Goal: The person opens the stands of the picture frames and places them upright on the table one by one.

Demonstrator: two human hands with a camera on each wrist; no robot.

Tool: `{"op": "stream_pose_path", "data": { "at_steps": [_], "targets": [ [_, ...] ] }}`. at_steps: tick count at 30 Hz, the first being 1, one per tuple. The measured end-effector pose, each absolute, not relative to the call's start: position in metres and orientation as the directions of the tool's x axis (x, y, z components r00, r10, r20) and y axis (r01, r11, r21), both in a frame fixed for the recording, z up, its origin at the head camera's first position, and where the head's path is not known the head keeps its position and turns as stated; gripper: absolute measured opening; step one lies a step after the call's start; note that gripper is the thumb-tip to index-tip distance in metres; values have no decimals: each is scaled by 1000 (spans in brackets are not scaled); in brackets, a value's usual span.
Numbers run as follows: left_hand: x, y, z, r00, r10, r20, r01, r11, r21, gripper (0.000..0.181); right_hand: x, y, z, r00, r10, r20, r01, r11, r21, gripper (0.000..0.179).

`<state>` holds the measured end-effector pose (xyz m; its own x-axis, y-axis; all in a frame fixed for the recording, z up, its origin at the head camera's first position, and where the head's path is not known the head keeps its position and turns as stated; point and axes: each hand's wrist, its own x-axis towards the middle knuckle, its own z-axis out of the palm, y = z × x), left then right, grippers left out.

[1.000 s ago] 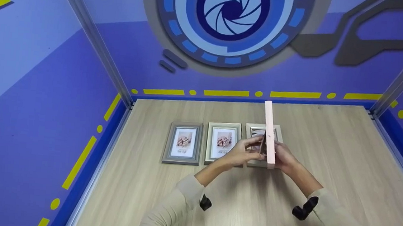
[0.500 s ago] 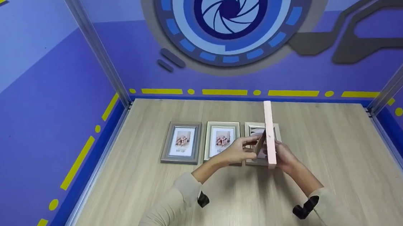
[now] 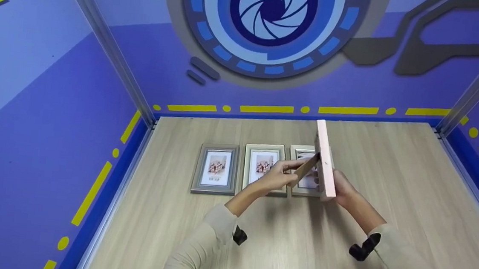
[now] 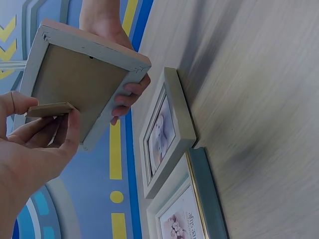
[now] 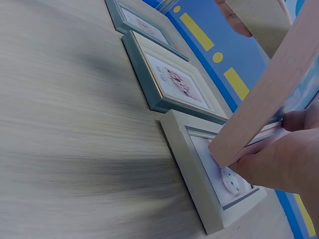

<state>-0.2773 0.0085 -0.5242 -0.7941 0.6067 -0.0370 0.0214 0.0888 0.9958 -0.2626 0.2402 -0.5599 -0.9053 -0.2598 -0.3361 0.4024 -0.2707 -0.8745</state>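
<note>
A pink picture frame (image 3: 325, 158) is held raised and on edge above the table, its lower end tilted right in the head view. My right hand (image 3: 344, 189) grips its side, thumb at the front and fingers around the back rim (image 4: 102, 119). My left hand (image 3: 273, 178) pinches the free end of the brown stand flap (image 4: 50, 109), which angles out from the brown backing board (image 4: 82, 69). In the right wrist view, the flap (image 5: 261, 22) shows behind the pink edge, and part of a bluish picture shows at the front.
Three framed pictures lie in a row on the wooden table (image 3: 281, 249): a grey frame (image 3: 213, 190), a pale gold frame (image 3: 266, 147) and a cream frame (image 3: 305, 193), partly hidden under the hands. Blue-purple printed walls (image 3: 133, 66) stand at the back and sides.
The stand flap has swung farther out from the frame's back as my left hand moved left with it. The pink frame's lower end has shifted right. The frames on the table stay put.
</note>
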Motion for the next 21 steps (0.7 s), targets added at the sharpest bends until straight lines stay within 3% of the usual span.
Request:
{"op": "stream_pose_path", "data": {
  "at_steps": [16,21],
  "targets": [
    [-275,8,-524,-804,593,-42,35,118,992,63,-269,238,-569,-901,-211,-378,425,-263,-866,39],
    [-271,11,-521,-863,494,108,170,81,982,53,-269,238,-570,-902,-201,-382,425,-269,-864,35]
  ]
}}
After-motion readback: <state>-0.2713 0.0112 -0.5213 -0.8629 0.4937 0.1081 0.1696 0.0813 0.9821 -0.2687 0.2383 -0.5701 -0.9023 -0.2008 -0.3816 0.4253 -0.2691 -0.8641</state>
